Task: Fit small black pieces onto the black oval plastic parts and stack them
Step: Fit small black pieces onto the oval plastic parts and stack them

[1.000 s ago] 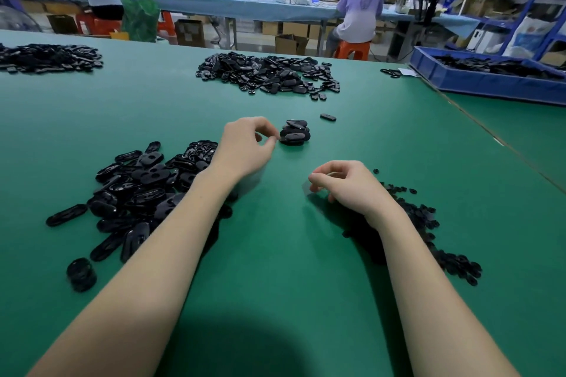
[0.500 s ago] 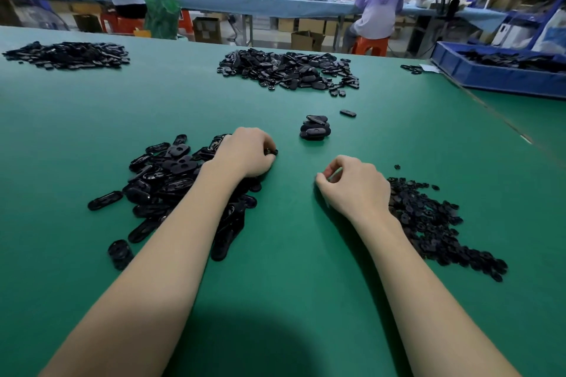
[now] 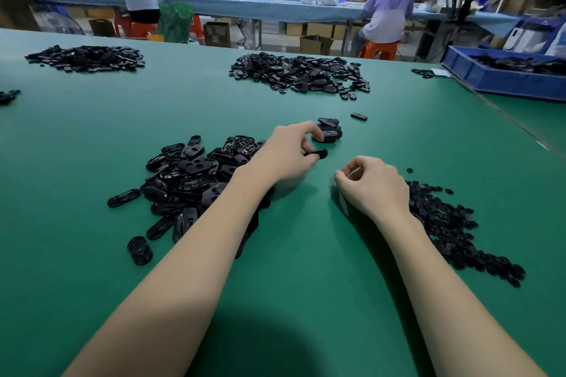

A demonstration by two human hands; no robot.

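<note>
1. Black oval plastic part (image 3: 317, 153): held edge-on just above the green table mat (image 3: 306, 254), between the 2 hands, presumably so its face is free to take a piece.
2. Left hand (image 3: 289, 151): fingers curled, pinching the oval part at its near end; the forearm lies over the supply heap.
3. Right hand (image 3: 372, 184): fingers curled inward, thumb meeting fingertips; whether a small piece sits in the pinch cannot be told.
4. Heap of loose black oval parts (image 3: 190, 174): left of the left hand, within easy reach.
5. Heap of small black pieces (image 3: 453, 226): right of the right wrist, likewise close.
6. Short stack of finished oval parts (image 3: 327, 131): just beyond the left fingertips, apart from both heaps.
7. Open mat lies between the hands and toward the viewer; a single stray oval part (image 3: 359, 116) and a farther heap (image 3: 300, 73) sit behind the stack.
8. Blue plastic bin (image 3: 496, 82): at the table's right edge, well apart.
</note>
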